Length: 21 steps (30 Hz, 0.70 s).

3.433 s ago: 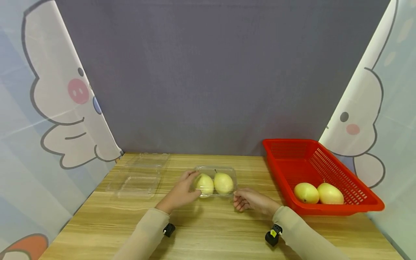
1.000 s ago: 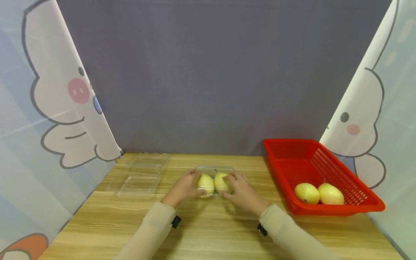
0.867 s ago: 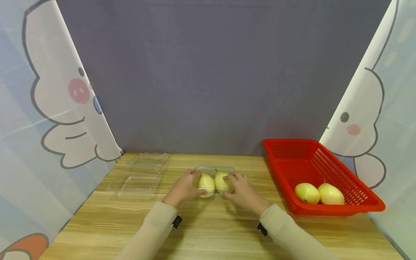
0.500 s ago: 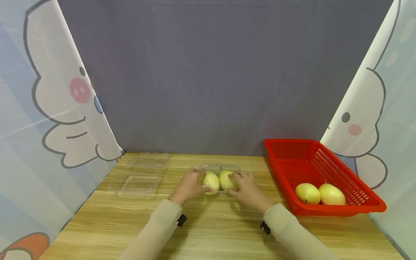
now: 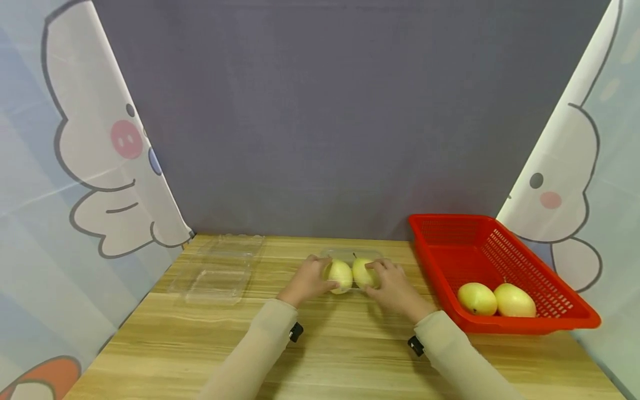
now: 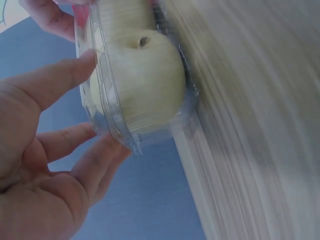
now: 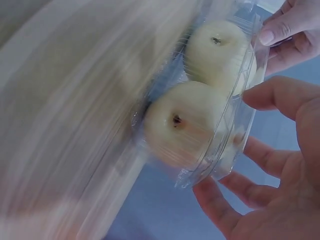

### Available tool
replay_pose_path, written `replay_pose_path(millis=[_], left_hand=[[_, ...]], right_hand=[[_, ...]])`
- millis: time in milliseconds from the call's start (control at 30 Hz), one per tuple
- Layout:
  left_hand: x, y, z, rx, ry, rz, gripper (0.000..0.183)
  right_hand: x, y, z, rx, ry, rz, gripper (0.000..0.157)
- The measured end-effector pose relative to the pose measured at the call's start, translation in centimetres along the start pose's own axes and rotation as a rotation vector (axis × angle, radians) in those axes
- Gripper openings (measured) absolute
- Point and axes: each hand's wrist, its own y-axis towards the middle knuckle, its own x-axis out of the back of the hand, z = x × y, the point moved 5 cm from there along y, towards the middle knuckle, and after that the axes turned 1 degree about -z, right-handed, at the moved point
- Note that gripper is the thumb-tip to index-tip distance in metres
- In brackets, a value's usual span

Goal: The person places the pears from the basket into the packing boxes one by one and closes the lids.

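Observation:
A clear plastic clamshell box (image 5: 345, 255) holding two yellow-green pears (image 5: 341, 276) is between my hands, near the middle of the wooden table. Its lid lies down over the fruit. My left hand (image 5: 307, 281) grips the box's left end, with the thumb on the near side of the rim (image 6: 114, 100) and the fingers along the far side. At the opposite end, my right hand (image 5: 396, 290) holds it the same way. Both wrist views show the pears' blossom ends through the plastic, with the tabletop blurred close beside the box.
On the left of the wooden table (image 5: 320, 355) lies a second clear clamshell box (image 5: 214, 284), lid open. At the right stands a red perforated basket (image 5: 452, 261) with two more pears (image 5: 514, 300) at its near end. A grey backdrop (image 5: 320, 122) rises behind the table.
My right hand has gone from the box's near right corner to gripping its right end. Since then both hands have carried the box to the right and slightly away from me.

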Motion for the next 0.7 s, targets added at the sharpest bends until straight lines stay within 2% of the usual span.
replay_pose_path(millis=[200, 467, 700], left_hand=[[-0.8, 1.0, -0.4, 0.000, 0.004, 0.018, 0.065], [-1.4, 1.9, -1.0, -0.054, 0.007, 0.024, 0.061], [-1.7, 2.8, -1.2, -0.085, 0.035, 0.015, 0.058]], right_hand=[[0.5, 0.2, -1.0, -0.036, -0.009, -0.019, 0.049], [0.7, 0.3, -2.3, -0.080, 0.002, -0.009, 0.051], [1.0, 0.7, -2.9, -0.093, -0.057, -0.042, 0.053]])
